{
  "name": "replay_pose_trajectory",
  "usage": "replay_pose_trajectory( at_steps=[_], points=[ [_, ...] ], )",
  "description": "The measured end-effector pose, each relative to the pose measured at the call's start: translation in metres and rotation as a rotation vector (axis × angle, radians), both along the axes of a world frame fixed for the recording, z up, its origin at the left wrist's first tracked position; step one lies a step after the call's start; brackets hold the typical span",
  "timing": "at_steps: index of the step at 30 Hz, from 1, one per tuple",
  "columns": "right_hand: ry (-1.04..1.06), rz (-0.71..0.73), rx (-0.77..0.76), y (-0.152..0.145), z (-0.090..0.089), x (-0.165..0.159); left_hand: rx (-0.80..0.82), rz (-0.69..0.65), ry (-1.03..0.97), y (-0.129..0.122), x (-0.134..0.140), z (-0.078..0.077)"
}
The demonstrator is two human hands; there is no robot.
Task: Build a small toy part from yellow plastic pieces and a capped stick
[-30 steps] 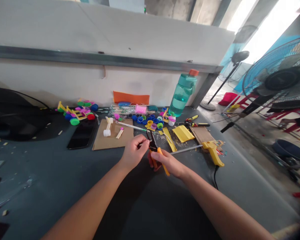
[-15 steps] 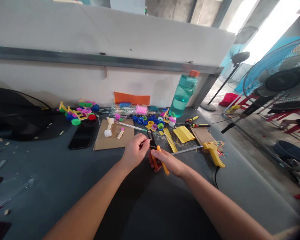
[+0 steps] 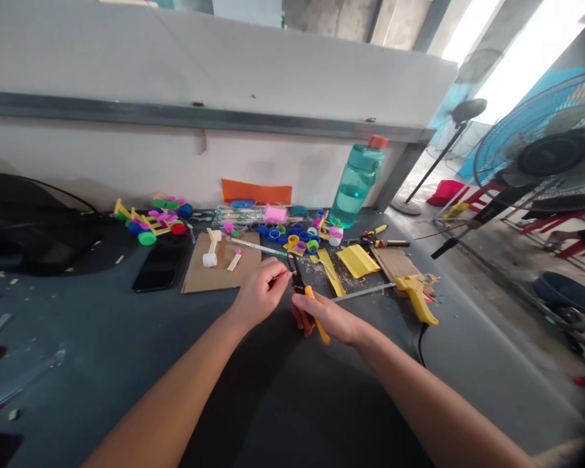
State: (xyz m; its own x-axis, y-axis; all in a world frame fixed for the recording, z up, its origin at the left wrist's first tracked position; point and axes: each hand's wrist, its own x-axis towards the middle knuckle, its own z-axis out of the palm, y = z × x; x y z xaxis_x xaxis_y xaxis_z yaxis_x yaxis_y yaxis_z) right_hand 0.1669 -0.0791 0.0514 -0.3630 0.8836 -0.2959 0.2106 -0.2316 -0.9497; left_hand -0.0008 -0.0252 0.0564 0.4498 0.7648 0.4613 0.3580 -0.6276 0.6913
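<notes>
My right hand (image 3: 327, 313) is wrapped round the orange handles of a pair of pliers (image 3: 316, 315), whose dark jaws point away from me. Close by the jaws, my left hand (image 3: 263, 289) is closed in a pinch. What sits between its thumb and forefinger is too small and too hidden to name. Beyond the hands lies a piece of cardboard (image 3: 197, 273) bearing small wooden sticks (image 3: 234, 261) and a stick piece with white caps (image 3: 210, 259). Several coloured bottle caps (image 3: 292, 240) are grouped past the plier tips.
A yellow glue gun (image 3: 416, 299) with a cord lies at the right, near a metal ruler (image 3: 363, 292) and yellow sheets (image 3: 358, 261). Left of the cardboard rests a black phone (image 3: 160, 265). At the back stands a teal water bottle (image 3: 355, 188); more pliers (image 3: 387, 244) lie right of it.
The plier jaws look slightly closer together, and the fingers of my right hand have closed further round the handles. My left hand has barely moved.
</notes>
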Motion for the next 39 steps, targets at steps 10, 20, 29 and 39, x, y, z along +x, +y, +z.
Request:
replay_pose_trajectory(
  at_steps=[10, 20, 29, 39],
  points=[
    [0.011, -0.065, 0.001, 0.001, -0.01, 0.003, 0.014, 0.039, 0.001, -0.001, 0.001, -0.002],
    [0.023, -0.117, 0.063, 0.001, -0.019, -0.004, -0.081, 0.047, -0.08, -0.001, 0.003, -0.007],
    [0.039, -0.076, 0.065, -0.001, -0.015, -0.004, -0.213, 0.016, -0.127, 0.0, 0.001, -0.006],
    [-0.045, -0.013, 0.083, -0.001, -0.009, 0.001, -0.113, -0.022, -0.055, 0.004, -0.003, -0.001]
  ],
)
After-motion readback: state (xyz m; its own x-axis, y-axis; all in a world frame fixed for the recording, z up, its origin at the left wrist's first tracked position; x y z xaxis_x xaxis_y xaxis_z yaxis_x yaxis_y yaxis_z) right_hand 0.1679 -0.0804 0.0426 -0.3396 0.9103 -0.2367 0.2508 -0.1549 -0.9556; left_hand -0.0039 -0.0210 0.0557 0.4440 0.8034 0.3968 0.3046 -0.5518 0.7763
